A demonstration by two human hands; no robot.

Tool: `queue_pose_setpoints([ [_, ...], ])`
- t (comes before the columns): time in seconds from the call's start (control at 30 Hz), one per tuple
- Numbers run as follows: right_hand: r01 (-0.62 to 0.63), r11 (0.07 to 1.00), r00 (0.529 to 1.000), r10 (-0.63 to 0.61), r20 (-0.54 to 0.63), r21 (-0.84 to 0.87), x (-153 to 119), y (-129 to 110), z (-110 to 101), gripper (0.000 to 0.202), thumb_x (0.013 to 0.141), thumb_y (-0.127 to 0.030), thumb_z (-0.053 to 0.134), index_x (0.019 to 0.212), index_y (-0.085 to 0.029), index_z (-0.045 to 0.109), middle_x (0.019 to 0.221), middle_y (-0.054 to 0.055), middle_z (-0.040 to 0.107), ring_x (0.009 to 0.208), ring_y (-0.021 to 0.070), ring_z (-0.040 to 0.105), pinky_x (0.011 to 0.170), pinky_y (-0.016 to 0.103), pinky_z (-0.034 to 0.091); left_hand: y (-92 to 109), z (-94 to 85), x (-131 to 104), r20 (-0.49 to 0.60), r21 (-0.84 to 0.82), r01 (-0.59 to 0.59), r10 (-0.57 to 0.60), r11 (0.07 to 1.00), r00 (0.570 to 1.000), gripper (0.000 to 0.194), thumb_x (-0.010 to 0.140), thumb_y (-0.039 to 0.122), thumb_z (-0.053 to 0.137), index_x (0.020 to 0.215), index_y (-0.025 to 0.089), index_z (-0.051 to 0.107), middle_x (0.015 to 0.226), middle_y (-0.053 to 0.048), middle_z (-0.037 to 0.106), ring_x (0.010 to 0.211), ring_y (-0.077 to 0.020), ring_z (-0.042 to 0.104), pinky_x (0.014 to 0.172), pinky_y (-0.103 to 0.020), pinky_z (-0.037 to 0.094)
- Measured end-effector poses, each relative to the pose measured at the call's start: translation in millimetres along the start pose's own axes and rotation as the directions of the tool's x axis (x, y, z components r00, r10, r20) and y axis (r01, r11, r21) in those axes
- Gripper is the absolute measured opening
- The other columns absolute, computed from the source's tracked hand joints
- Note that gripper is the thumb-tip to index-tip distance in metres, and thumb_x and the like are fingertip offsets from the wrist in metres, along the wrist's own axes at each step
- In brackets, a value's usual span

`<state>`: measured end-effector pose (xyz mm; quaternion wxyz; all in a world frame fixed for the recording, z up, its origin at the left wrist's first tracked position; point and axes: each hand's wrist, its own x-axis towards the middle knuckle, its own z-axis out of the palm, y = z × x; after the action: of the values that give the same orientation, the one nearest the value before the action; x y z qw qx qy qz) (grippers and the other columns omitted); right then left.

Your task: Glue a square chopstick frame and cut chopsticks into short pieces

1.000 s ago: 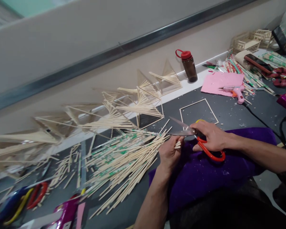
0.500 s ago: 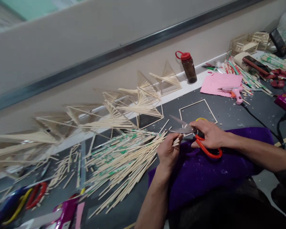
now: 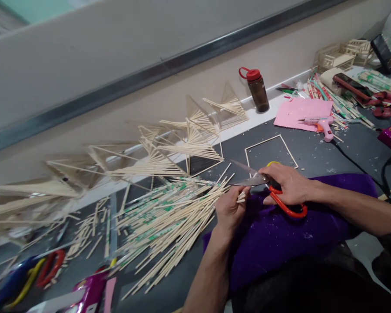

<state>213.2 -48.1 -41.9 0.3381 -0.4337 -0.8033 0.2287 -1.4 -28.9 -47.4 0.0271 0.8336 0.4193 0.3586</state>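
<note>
My right hand point(image 3: 288, 182) grips a pair of scissors point(image 3: 256, 178) with red and yellow handles, the blades parted and pointing left. Just under the lower blade, my left hand point(image 3: 230, 206) is closed around a few short wooden sticks point(image 3: 241, 198), whose pale ends poke out between thumb and fingers. Whether a blade touches the sticks I cannot tell. Left of that hand spreads a large pile of long wooden sticks point(image 3: 179, 226), some in green-printed wrappers. Below both hands lies a purple cloth point(image 3: 280, 248) with pale scraps on it. A square stick frame point(image 3: 263, 142) rests behind the scissors.
Fan-shaped stick models point(image 3: 195, 145) line the wall. A brown bottle point(image 3: 258, 93) with a red cap stands behind. To the right, a pink glue gun point(image 3: 322, 126) lies on a pink sheet point(image 3: 289, 111), its cord trailing. More scissors point(image 3: 50, 267) and a purple tool point(image 3: 91, 291) lie front left.
The scissors and my right hand have shifted very slightly. My left hand has turned a little, and the stick ends in it sit slightly differently.
</note>
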Motion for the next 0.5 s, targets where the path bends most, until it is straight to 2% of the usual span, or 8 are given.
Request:
queue_pose_setpoints([
  [0.17,-0.014,1.000,1.000,0.014,0.005,0.007,-0.1,-0.2,0.6,0.057,0.072,-0.049,0.071,0.116,-0.018,0.052,0.101,0.009,0.060,0.094,0.0241,0.054,0.084,0.041,0.044,1.2,0.4,-1.3,0.027,0.015,0.071,-0.071,0.997,0.997,0.036,0.093,0.041,0.045,0.078,0.019,0.069,0.059,0.001,0.065,0.049,-0.0091,0.055,0.052,-0.021,0.037],
  [0.27,-0.013,1.000,1.000,0.013,0.001,-0.004,-0.2,1.0,1.7,0.056,0.073,-0.050,0.070,0.115,-0.018,0.052,0.101,0.009,0.061,0.093,0.0239,0.054,0.084,0.041,0.045,0.4,2.3,-1.4,0.008,0.024,0.047,-0.047,0.999,0.999,0.033,0.094,0.040,0.045,0.081,0.018,0.068,0.059,0.001,0.065,0.048,-0.0089,0.056,0.051,-0.020,0.037],
  [0.37,-0.025,1.000,1.000,0.025,-0.004,-0.014,-0.5,1.7,2.1,0.055,0.074,-0.048,0.069,0.116,-0.017,0.052,0.100,0.009,0.061,0.091,0.0233,0.055,0.082,0.040,0.045,-0.8,5.1,-0.3,-0.047,0.039,-0.013,0.014,0.999,0.999,0.029,0.093,0.038,0.048,0.082,0.018,0.066,0.061,0.001,0.067,0.050,-0.0087,0.058,0.051,-0.019,0.037],
  [0.5,-0.020,1.000,1.000,0.020,-0.017,-0.005,-0.4,1.8,2.1,0.055,0.074,-0.047,0.070,0.116,-0.017,0.052,0.100,0.009,0.060,0.092,0.0230,0.055,0.082,0.040,0.045,-3.1,7.9,0.6,-0.140,0.046,-0.012,0.018,0.999,0.990,0.022,0.087,0.038,0.058,0.080,0.018,0.065,0.065,0.001,0.069,0.053,-0.0091,0.061,0.051,-0.019,0.039],
])
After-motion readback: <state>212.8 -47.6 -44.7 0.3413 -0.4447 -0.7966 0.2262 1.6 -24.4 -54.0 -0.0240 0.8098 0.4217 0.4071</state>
